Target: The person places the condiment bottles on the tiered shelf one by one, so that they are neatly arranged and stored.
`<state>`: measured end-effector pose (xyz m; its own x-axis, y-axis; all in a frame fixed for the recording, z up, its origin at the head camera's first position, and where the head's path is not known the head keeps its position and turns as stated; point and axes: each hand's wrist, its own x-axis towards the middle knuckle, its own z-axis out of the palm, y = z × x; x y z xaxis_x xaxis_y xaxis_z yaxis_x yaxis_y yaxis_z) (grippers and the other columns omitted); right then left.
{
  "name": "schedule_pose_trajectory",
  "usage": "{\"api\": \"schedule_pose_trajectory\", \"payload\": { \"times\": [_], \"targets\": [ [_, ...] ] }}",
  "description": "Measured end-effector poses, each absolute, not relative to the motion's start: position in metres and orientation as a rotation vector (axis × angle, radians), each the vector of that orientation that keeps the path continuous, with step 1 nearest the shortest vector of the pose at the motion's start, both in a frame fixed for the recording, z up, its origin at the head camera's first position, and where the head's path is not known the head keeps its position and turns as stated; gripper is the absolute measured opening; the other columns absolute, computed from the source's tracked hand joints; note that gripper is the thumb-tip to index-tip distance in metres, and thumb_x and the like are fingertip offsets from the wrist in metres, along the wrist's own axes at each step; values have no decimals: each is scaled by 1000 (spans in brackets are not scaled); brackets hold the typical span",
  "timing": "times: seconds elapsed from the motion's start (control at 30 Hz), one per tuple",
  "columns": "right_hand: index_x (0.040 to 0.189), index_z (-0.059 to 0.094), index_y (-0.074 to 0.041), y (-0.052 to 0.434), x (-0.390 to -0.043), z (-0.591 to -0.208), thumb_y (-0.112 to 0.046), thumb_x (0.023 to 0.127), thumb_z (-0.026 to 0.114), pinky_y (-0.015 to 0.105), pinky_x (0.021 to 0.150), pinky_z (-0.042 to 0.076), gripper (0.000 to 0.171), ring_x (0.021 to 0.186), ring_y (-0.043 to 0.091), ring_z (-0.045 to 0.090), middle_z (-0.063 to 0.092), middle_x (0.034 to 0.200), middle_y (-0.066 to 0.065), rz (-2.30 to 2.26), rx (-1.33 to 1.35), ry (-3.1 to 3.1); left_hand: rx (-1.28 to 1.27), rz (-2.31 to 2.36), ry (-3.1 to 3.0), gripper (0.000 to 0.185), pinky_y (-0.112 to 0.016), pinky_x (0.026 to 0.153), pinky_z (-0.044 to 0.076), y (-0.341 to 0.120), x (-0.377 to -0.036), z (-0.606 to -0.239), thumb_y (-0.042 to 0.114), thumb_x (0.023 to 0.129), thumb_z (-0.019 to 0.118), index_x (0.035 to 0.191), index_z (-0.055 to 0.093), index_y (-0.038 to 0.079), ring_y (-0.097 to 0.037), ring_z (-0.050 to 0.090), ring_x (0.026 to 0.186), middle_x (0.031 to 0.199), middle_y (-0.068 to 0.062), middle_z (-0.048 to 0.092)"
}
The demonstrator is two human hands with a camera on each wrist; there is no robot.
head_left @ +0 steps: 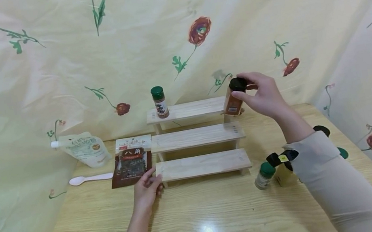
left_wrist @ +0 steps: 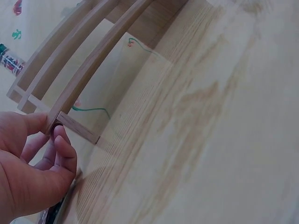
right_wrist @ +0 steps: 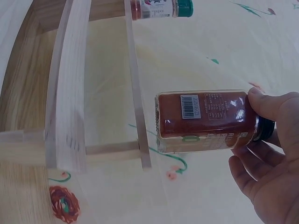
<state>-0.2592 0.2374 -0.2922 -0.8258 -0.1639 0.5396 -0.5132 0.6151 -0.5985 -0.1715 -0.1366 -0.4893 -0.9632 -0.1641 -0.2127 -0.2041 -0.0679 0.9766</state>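
My right hand [head_left: 262, 93] grips the black lid of a glass spice jar [head_left: 234, 104] filled with reddish-brown powder. The jar tilts slightly at the right end of the top step of a three-step wooden rack [head_left: 201, 164]. In the right wrist view, the jar's base [right_wrist: 161, 123] looks a little apart from the step's edge. With thumb and fingers, my left hand [head_left: 145, 190] pinches the left end of the lowest step, also seen in the left wrist view [left_wrist: 53, 119]. A green-capped spice bottle [head_left: 159, 103] stands upright on the top step's left end.
Left of the rack lie a dark star anise packet [head_left: 131, 162], a white spoon [head_left: 91, 178] and a spouted pouch [head_left: 84, 150]. Another green-capped bottle [head_left: 264, 176] stands at the right, with more containers partly hidden by my right forearm. A flowered cloth [head_left: 157, 34] hangs behind.
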Motion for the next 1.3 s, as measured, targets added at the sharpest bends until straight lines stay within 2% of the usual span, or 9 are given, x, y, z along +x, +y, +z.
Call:
{"api": "schedule_pose_trajectory", "payload": {
  "times": [0.03,0.17,0.27,0.37,0.43,1.07,1.3],
  "targets": [
    [135,60,4,235,-261,-292,-8,91,76,26,94,52,48,112,35,60,61,126,22,1086,536,-2411,-417,2233,2129,44,-20,53,49,-137,-172,-489,7,96,70,139,59,3,-11,61,66,83,0,65],
    [135,60,4,228,-267,-292,-8,91,77,34,94,54,48,113,33,59,62,126,21,1097,537,-2424,-403,2225,2141,44,-20,54,49,-137,-172,-488,8,97,69,140,59,3,-12,60,67,85,-1,65],
    [136,60,3,222,-271,-292,-9,91,77,31,93,53,49,113,32,59,61,126,20,1111,540,-2430,-410,2224,2142,45,-20,54,49,-136,-172,-487,8,97,70,140,59,3,-12,61,67,86,-2,65],
    [136,59,4,215,-276,-291,-8,91,77,47,96,53,51,114,34,59,61,127,21,1142,550,-2430,-419,2226,2139,45,-20,54,49,-136,-173,-486,8,96,70,139,60,4,-12,61,67,86,-1,64],
    [137,58,4,211,-278,-291,-8,91,77,51,97,52,51,115,34,58,61,128,21,1158,556,-2431,-424,2228,2139,45,-20,54,49,-136,-174,-486,8,96,71,139,60,3,-12,61,67,85,-1,64],
    [136,58,4,172,-304,-291,-12,92,77,51,97,52,51,114,35,57,60,127,22,1203,621,-2472,-439,2242,2139,43,-20,54,50,-137,-174,-491,5,96,70,138,61,3,-11,61,66,84,0,64],
    [138,58,2,157,-311,-287,-16,93,76,47,98,53,52,118,34,55,59,135,20,1162,641,-2533,-434,2246,2132,44,-19,54,50,-138,-175,-491,5,96,70,138,60,3,-11,61,66,84,0,64]
  ]
}}
